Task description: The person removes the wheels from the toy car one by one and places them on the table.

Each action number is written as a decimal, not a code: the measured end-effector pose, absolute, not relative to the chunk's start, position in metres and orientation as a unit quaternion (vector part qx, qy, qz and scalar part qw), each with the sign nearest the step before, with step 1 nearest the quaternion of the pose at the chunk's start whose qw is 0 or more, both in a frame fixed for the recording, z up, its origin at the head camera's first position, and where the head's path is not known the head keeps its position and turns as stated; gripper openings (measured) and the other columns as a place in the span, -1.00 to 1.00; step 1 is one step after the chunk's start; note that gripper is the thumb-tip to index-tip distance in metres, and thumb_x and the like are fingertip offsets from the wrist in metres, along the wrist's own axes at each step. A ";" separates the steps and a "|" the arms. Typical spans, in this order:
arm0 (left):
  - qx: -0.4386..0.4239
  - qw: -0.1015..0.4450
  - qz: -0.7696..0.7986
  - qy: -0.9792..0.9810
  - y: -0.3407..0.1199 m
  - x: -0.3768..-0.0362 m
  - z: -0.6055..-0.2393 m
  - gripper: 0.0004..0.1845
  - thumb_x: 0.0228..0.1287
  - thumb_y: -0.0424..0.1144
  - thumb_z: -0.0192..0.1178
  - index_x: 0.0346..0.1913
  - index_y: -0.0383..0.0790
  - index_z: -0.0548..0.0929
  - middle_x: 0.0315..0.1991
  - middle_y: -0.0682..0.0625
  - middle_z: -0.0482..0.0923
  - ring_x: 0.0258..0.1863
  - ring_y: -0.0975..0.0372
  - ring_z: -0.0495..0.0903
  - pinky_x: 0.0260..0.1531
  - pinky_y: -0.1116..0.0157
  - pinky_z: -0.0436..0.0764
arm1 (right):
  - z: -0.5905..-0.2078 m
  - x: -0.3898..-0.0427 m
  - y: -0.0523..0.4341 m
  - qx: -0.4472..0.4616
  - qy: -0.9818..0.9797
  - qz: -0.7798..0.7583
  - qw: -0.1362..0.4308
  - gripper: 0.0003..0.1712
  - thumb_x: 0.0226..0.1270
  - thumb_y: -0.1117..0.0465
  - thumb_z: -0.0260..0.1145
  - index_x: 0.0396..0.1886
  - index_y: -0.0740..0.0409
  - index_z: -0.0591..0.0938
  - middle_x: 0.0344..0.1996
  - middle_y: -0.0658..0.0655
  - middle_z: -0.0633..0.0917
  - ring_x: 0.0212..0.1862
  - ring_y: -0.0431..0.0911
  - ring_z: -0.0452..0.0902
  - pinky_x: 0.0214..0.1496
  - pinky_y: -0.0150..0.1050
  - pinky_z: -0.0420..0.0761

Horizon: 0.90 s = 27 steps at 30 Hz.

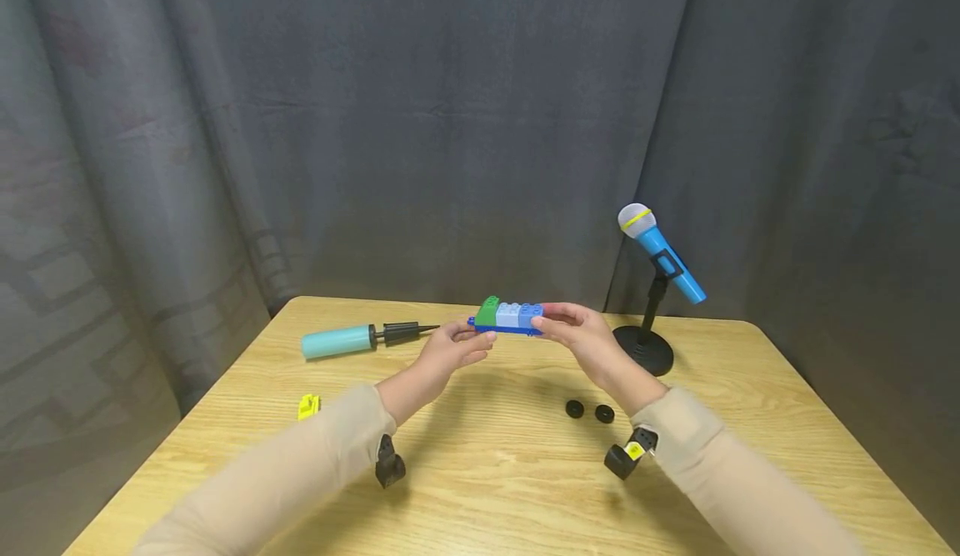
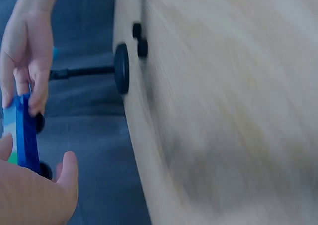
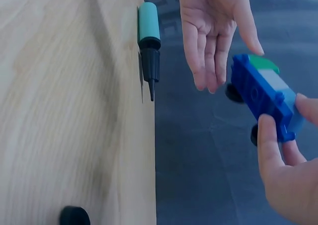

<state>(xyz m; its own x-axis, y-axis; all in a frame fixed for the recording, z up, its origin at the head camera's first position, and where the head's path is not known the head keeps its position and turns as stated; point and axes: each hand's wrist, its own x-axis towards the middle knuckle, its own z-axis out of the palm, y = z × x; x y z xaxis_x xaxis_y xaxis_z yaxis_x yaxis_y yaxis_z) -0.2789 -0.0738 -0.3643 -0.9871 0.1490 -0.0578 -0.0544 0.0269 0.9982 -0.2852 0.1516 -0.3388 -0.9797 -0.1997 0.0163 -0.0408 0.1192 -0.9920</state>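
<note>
A toy car [image 1: 507,316] of building blocks is held up above the table: a blue base, a sloped green block, a pale blue block and a mid-blue block on top. Two black wheels show along one side of its base in the right wrist view, one of them a black wheel [image 3: 234,93] near the green end. My right hand [image 1: 588,343] pinches the mid-blue end between thumb and fingers. Beside the green end is my left hand [image 3: 213,34], fingers extended and palm showing, its thumb tip close to the block; whether it touches is unclear.
Two loose black wheels [image 1: 574,408] lie on the wooden table [image 1: 480,473]. At left is a yellow piece [image 1: 308,407], partly behind the left sleeve. A teal hand pump [image 1: 339,342] lies behind it. A blue microphone [image 1: 671,264] on a black stand [image 1: 643,349] stands back right.
</note>
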 end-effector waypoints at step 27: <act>-0.021 0.072 0.801 0.594 -0.050 -0.262 -0.367 -0.47 0.37 -0.25 0.19 0.23 -0.56 0.35 0.15 -0.40 0.50 0.10 0.02 0.61 0.09 0.24 0.57 | -0.368 -0.253 0.106 -0.096 0.736 -0.670 -0.031 -0.55 0.12 0.42 0.44 0.00 0.34 0.49 0.05 0.29 0.54 -0.11 -0.06 0.66 -0.17 -0.43 0.62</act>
<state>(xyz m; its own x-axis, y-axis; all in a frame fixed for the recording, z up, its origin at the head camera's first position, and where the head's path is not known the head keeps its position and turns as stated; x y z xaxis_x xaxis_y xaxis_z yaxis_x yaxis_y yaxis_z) -0.2619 -0.0499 -0.3669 -0.9886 0.0915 -0.1193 -0.1407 -0.2847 0.9482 -0.2526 0.1059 -0.3683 -0.9795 -0.1007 0.1744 -0.1831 0.0847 -0.9794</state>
